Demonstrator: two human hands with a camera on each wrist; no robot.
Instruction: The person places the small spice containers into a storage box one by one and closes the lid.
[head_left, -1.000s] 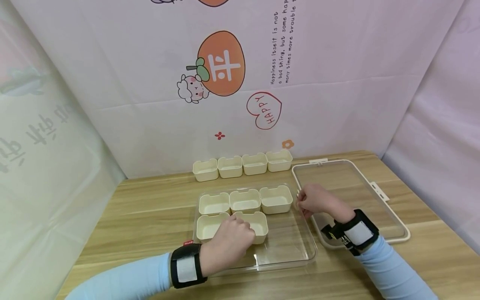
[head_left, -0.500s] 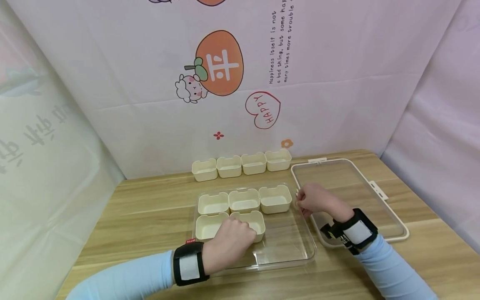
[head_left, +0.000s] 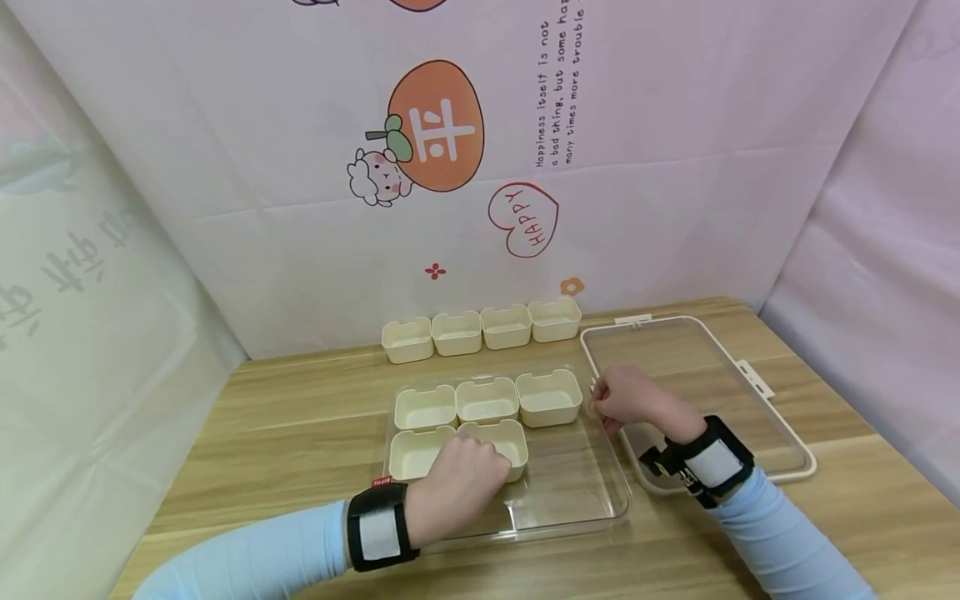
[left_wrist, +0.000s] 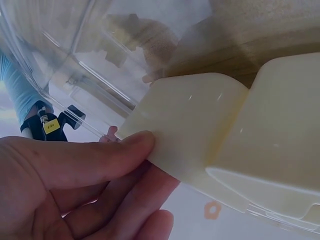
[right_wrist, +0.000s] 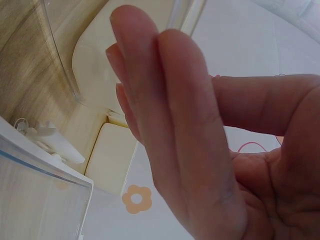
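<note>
My left hand (head_left: 461, 483) pinches the rim of a small cream bin (left_wrist: 187, 120) between thumb and fingers; this bin is the front one on the right inside a clear plastic box (head_left: 555, 523). Another cream bin (head_left: 411, 454) stands to its left, and a row of three, including the right-hand bin (head_left: 550, 400), stands behind them. At the box's right side, my right hand (head_left: 628, 398) grips the rim. Up close, its fingers (right_wrist: 185, 115) lie nearly straight against the wall, and they hide the thumb tip.
A clear lid with a cream frame (head_left: 795, 454) lies on the wooden table (head_left: 300, 417) right of the box, partly under the right forearm. Behind the box, several more cream bins (head_left: 457, 333) stand in a row before a printed cloth (head_left: 300, 275).
My left hand has shifted the held bin slightly left, up against the neighbouring bin. The right hand stays at the box rim.
</note>
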